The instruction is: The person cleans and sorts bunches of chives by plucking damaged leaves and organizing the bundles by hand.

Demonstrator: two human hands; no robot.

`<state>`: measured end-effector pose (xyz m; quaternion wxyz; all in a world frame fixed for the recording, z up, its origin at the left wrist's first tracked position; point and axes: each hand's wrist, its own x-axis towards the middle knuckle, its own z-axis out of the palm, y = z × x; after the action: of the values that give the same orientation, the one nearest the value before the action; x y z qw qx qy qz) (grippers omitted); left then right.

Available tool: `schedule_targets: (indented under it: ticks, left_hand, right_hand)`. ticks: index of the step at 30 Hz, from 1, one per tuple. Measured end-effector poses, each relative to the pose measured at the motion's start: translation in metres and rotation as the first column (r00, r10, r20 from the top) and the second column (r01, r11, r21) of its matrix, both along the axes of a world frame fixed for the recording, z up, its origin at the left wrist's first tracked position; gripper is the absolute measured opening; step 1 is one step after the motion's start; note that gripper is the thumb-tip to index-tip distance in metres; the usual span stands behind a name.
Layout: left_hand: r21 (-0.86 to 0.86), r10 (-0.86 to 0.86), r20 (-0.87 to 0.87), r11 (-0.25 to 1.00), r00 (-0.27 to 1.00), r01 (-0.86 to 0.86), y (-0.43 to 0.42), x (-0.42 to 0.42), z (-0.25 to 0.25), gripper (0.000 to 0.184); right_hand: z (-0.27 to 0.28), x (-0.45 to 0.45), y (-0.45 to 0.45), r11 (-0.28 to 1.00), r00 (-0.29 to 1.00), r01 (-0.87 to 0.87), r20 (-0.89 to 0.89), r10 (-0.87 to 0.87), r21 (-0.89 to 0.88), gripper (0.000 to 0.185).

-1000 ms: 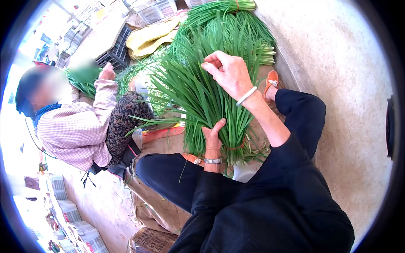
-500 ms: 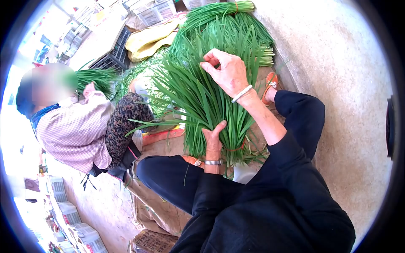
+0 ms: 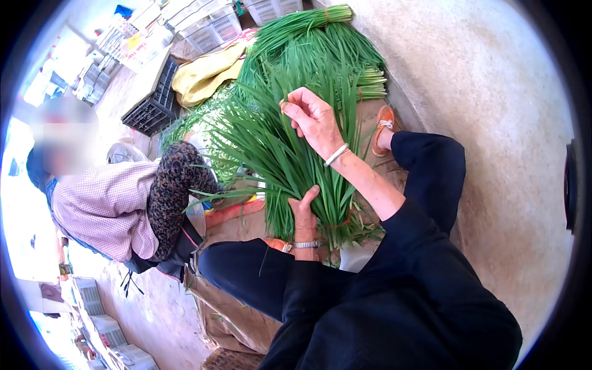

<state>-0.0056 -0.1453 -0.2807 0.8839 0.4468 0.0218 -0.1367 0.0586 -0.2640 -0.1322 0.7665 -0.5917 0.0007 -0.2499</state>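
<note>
A big loose bunch of garlic chives (image 3: 262, 157) stands between my knees, its long green leaves fanning up and to the left. Around its lower part my left hand (image 3: 303, 211) is closed, with the thumb on the leaves. My right hand (image 3: 313, 123) is raised over the upper leaves, thumb and forefinger pinched together. Whatever is between those fingertips is too small to make out. A thin red band (image 3: 338, 224) shows near the bottom of the bunch, by the cut leaf bits. The stem ends are mostly hidden.
Tied chive bundles (image 3: 320, 46) are piled ahead of me. A co-worker in a checked shirt (image 3: 105, 200) sits at my left. Beyond are a yellow sack (image 3: 206, 77), a black crate (image 3: 154, 102) and white crates (image 3: 216, 31). Concrete floor (image 3: 493, 123) lies right.
My right hand has shifted slightly left and down in view, still pinched. My left hand keeps its hold on the chives. The co-worker's hand and chives no longer show.
</note>
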Motion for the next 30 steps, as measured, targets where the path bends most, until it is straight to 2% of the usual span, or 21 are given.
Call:
schedule_targets:
  ticks: [1,3,4,9,11,12,13,14,15,17,18,19,21,23,25,26,27,29,30]
  left_hand:
    - [-0.005,0.003,-0.004,1.000,1.000,-0.003,0.001,0.000,0.002,0.060]
    - [-0.002,-0.005,-0.007,1.000,1.000,0.005,0.002,0.000,0.005,0.060]
    - [-0.010,0.008,-0.005,1.000,1.000,-0.008,0.003,-0.001,0.006,0.060]
    - [-0.003,-0.019,-0.006,1.000,1.000,0.019,0.006,-0.002,0.006,0.065]
    - [0.025,-0.025,0.004,0.999,1.000,0.025,0.005,-0.005,0.005,0.066]
    - [0.045,-0.034,0.023,0.998,0.999,0.033,0.003,-0.006,0.004,0.066]
    - [0.063,-0.046,0.044,0.997,0.998,0.043,0.001,-0.006,0.003,0.066]
    - [0.065,-0.048,0.030,0.997,0.998,0.046,0.000,-0.006,0.003,0.066]
    - [0.063,-0.051,0.028,0.997,0.998,0.049,-0.002,-0.007,0.002,0.066]
    - [0.035,-0.004,0.042,0.999,0.999,0.002,-0.004,-0.006,-0.003,0.065]
    - [0.029,0.029,-0.033,0.999,0.999,-0.028,0.000,-0.002,-0.014,0.067]
    - [0.028,0.030,-0.035,0.999,0.999,-0.029,0.002,0.000,-0.027,0.067]
    - [0.033,-0.008,0.005,0.999,1.000,0.008,0.001,-0.004,-0.011,0.064]
    - [0.040,-0.050,0.046,0.998,0.998,0.048,0.001,-0.005,0.001,0.060]
    - [0.076,-0.089,0.085,0.994,0.992,0.083,0.004,-0.002,-0.006,0.064]
    - [0.066,-0.094,0.091,0.994,0.991,0.088,0.005,-0.001,-0.009,0.064]
    - [0.055,-0.100,0.095,0.994,0.990,0.095,0.006,-0.002,-0.010,0.063]
    - [0.067,-0.097,0.096,0.994,0.991,0.091,0.005,-0.003,-0.007,0.063]
    - [0.076,-0.089,0.093,0.994,0.992,0.082,0.005,-0.004,-0.006,0.062]
  right_hand:
    - [0.000,0.000,0.001,1.000,1.000,0.006,0.001,-0.006,0.000,0.009]
    - [0.001,-0.001,0.003,0.944,0.990,-0.137,0.080,0.119,0.300,0.010]
    - [0.002,-0.002,0.001,0.920,0.988,-0.151,0.070,0.135,0.362,0.013]
    - [0.021,-0.002,0.001,0.868,0.984,-0.176,0.070,0.161,0.464,0.011]
    - [0.038,0.003,-0.005,0.885,0.967,-0.236,0.189,0.172,0.401,0.010]
    - [0.051,-0.002,-0.006,0.930,0.965,-0.235,0.180,0.189,0.284,0.009]
    - [0.061,-0.009,-0.005,0.931,0.966,-0.232,0.182,0.185,0.281,0.009]
    - [0.068,-0.020,-0.003,0.935,0.927,-0.350,0.159,0.339,0.052,0.009]
    - [0.070,-0.030,-0.001,0.873,0.874,-0.457,0.096,0.476,-0.170,0.010]
    - [0.070,-0.056,-0.001,0.673,0.715,-0.666,-0.017,0.699,-0.322,0.015]
    - [0.078,-0.071,-0.007,0.535,0.627,-0.740,-0.131,0.768,-0.407,0.018]
    - [0.073,-0.078,-0.015,0.382,0.531,-0.795,-0.234,0.814,-0.472,0.020]
    - [0.070,-0.087,-0.029,0.431,0.653,-0.545,-0.042,0.756,-0.719,0.019]
    - [0.085,-0.090,-0.053,0.534,0.845,-0.373,-0.041,0.533,-0.758,0.016]
    - [0.092,-0.087,-0.078,0.767,0.943,-0.290,-0.036,0.330,-0.572,0.013]
    - [0.093,-0.080,-0.089,0.794,0.981,-0.151,0.009,0.193,-0.589,0.013]
    - [0.097,-0.077,-0.098,0.757,0.996,-0.060,0.015,0.093,-0.651,0.014]
    - [0.096,-0.067,-0.114,0.661,0.997,-0.054,-0.079,-0.008,-0.749,0.016]
    - [0.094,-0.065,-0.117,0.661,0.997,-0.051,-0.078,-0.010,-0.748,0.016]
